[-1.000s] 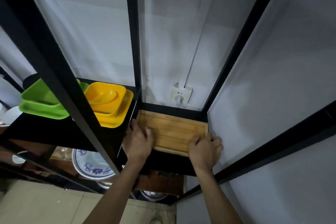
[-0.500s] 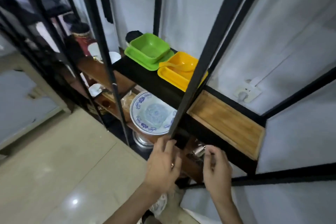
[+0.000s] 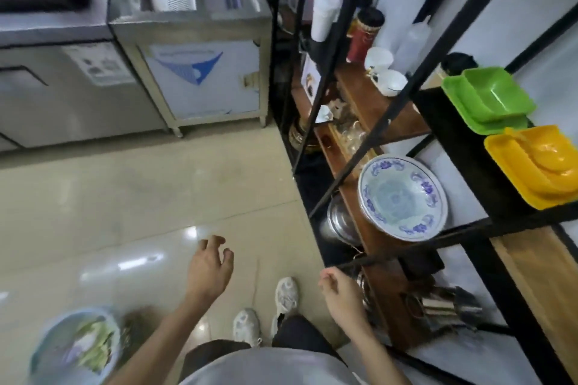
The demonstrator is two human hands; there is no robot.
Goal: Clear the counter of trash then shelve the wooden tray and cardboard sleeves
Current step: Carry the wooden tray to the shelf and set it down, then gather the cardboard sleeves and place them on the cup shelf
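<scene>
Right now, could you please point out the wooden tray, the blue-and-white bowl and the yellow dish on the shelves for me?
wooden tray (image 3: 541, 284), head view, on its bare wooden floor.
blue-and-white bowl (image 3: 402, 197), head view, on the middle of its inside.
yellow dish (image 3: 531, 166), head view, on its inner face, near the rim.

Black metal shelving (image 3: 325, 78) with wooden tray (image 3: 538, 278), yellow dishes (image 3: 538, 166), green dishes (image 3: 488, 97), blue-patterned bowl (image 3: 402, 197).

**Rack right, counters far left**

Rack (image 3: 387, 122) stands right; counters (image 3: 125, 50) far left across the floor (image 3: 156, 197). Tray (image 3: 538, 284) lies on the rack's near shelf, stacked dishes (image 3: 513, 131) just beyond it. Bowl (image 3: 402, 197) sits one shelf lower, cups (image 3: 386, 72) farther back. Bin (image 3: 75, 347) near left. Both hands (image 3: 209, 272) hang over the floor, left of the rack.
</scene>
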